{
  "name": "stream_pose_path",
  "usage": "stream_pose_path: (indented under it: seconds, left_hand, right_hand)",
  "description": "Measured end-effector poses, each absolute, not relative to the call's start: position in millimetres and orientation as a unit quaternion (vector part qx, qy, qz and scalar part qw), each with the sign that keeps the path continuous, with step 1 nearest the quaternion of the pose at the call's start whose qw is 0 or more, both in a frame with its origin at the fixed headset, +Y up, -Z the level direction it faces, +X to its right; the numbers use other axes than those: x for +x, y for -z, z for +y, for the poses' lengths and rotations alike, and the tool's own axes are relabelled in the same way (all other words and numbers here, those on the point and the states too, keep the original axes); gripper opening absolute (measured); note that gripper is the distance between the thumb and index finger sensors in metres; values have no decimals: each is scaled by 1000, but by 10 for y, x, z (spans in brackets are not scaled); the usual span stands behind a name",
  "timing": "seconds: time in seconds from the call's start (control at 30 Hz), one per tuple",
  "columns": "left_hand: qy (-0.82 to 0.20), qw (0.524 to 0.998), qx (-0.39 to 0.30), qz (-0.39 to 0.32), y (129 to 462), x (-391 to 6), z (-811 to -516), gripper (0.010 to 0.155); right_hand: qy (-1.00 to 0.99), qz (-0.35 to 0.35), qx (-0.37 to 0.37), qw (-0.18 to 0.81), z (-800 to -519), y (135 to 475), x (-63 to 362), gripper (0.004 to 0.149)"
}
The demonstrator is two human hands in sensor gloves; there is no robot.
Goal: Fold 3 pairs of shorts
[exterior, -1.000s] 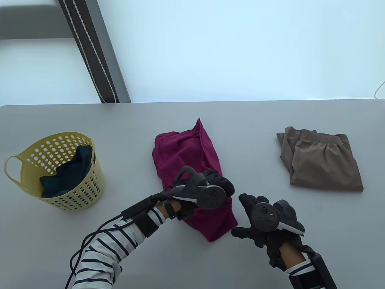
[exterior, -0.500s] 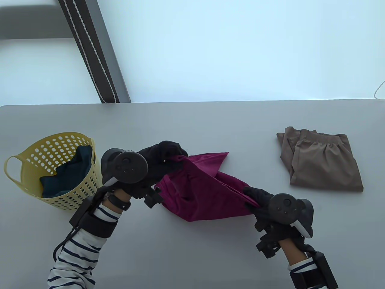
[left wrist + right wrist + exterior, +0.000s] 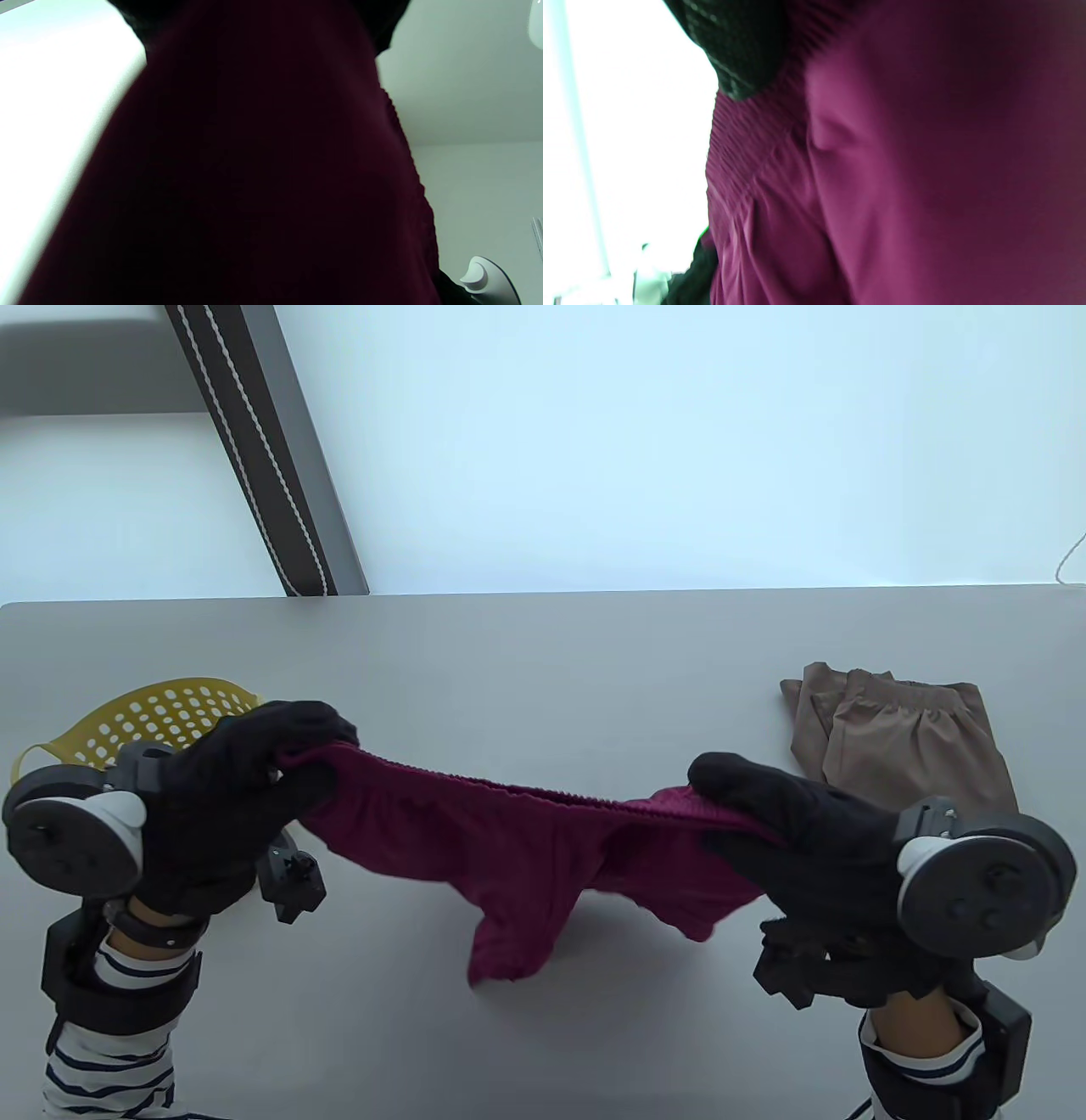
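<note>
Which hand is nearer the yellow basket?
Left. The left hand is right in front of the yellow basket; the right hand is far across the table.

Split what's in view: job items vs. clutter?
Job:
- magenta shorts, held up by the waistband between left hand and right hand
- tan shorts, folded on the table
- yellow basket

Lying about:
- striped strap beyond the table

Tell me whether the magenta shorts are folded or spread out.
Spread out: left hand and right hand hold the magenta shorts stretched by the waistband, legs hanging.
</note>
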State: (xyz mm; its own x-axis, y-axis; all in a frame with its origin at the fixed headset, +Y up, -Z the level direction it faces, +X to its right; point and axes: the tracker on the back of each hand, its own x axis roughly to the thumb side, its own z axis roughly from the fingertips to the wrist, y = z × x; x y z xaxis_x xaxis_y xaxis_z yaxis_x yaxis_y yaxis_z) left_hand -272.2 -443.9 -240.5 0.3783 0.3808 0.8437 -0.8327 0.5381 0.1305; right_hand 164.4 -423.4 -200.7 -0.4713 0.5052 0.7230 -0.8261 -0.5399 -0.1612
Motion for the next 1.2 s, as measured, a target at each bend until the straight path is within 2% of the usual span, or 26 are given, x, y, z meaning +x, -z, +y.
stream_pose_path:
  seconds: [0.03,0.1,0.2,0.27,0.3,0.33,0.37,0.4,0.43,0.47,0.5,0.53,0.6,0.7,0.8,0.87,0.97,1.03,1.1,1.13,1.2]
  left_hand:
    - [-380,791,282,-387,2460,-2727,-4407,50]
    - [-330,846,255,-332,2678,-2672,-4414,48]
    - [-195,933,167,-251,3152,-2497,-4558,44]
    - [-95,970,91,-206,3494,-2332,-4720,43]
    - [-53,978,81,-183,3603,-2259,-4777,42]
    - [-20,982,99,-163,3668,-2208,-4788,42]
    - [24,982,128,-136,3732,-2150,-4765,42]
    - [49,979,172,-101,3753,-2122,-4705,43]
    - [59,964,254,-49,3732,-2116,-4584,43]
    - [40,943,331,-19,3677,-2131,-4455,44]
    - [18,928,371,-8,3631,-2144,-4380,44]
    - [-14,910,414,-16,3560,-2173,-4259,44]
    - [-33,900,433,-41,3455,-2243,-4162,44]
    - [22,896,436,-82,3356,-2281,-4283,44]
    - [66,908,391,-132,3285,-2276,-4668,44]
    - [101,920,334,-177,3222,-2251,-5024,43]
    - [168,935,185,-251,3139,-2178,-5722,46]
    - [207,936,48,-282,3157,-2112,-6242,55]
    - [220,936,-31,-274,3225,-2073,-6658,60]
    - [230,934,-59,-268,3275,-2052,-6879,60]
    - [254,927,-107,-255,3344,-2022,-7189,61]
  right_hand:
    - [-825,-263,303,398,-4179,2097,1607,45]
    - [-882,-230,262,316,-4168,2383,1525,45]
    - [-976,-70,155,133,-4401,3038,1386,48]
    - [-994,18,87,62,-4625,3407,1311,48]
    - [-996,38,67,39,-4708,3548,1271,49]
    - [-998,25,46,33,-4732,3607,1237,49]
    - [-999,-38,18,22,-4712,3641,1185,49]
    - [-992,-129,-10,12,-4642,3621,1151,50]
    - [-962,-270,-40,29,-4544,3527,1129,50]
    - [-922,-378,-41,68,-4472,3435,1122,49]
    - [-906,-411,-38,92,-4424,3395,1119,48]
    - [-896,-425,-3,127,-4315,3309,1122,48]
    - [-895,-419,24,149,-4257,3222,1171,47]
    - [-912,-384,57,132,-4400,3184,1267,47]
    - [-931,-324,114,121,-4768,3208,1347,47]
    - [-948,-261,141,113,-5119,3236,1396,48]
    - [-971,-102,185,113,-5771,3299,1418,51]
    - [-968,82,211,107,-6337,3395,1379,61]
    - [-954,205,195,102,-6776,3482,1340,74]
    - [-944,248,189,109,-7015,3535,1311,75]
    - [-934,293,172,110,-7345,3605,1265,74]
